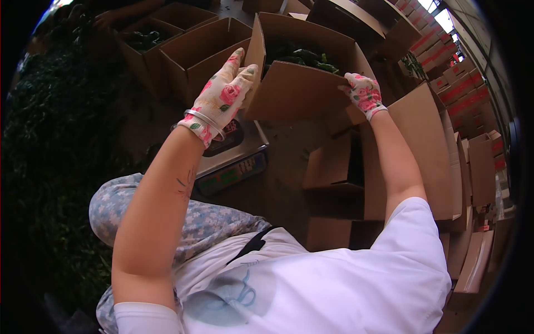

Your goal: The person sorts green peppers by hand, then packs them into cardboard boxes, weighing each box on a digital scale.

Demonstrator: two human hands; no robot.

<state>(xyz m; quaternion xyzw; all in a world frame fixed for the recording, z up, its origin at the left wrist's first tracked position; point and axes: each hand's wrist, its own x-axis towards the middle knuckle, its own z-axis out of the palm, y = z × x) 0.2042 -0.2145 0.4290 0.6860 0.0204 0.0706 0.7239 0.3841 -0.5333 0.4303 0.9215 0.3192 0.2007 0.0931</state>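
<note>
red-striped cartons (470,92) line the background; cardboard box (303,92) of green peppers (311,58), near a digital scale (245,147), between left hand (225,94), fingers extended along one side, and right hand (365,94), fingers pinching one corner.

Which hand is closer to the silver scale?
Left. The left hand is just above the scale in the picture; the right hand is farther off, at the right end of the box.

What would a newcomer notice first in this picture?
Probably the flowery gloves stand out first, on the left hand and right hand at either side of an open box, upper centre. Then come the dark green heap at left and red-marked boxes stacked at upper right.
</note>
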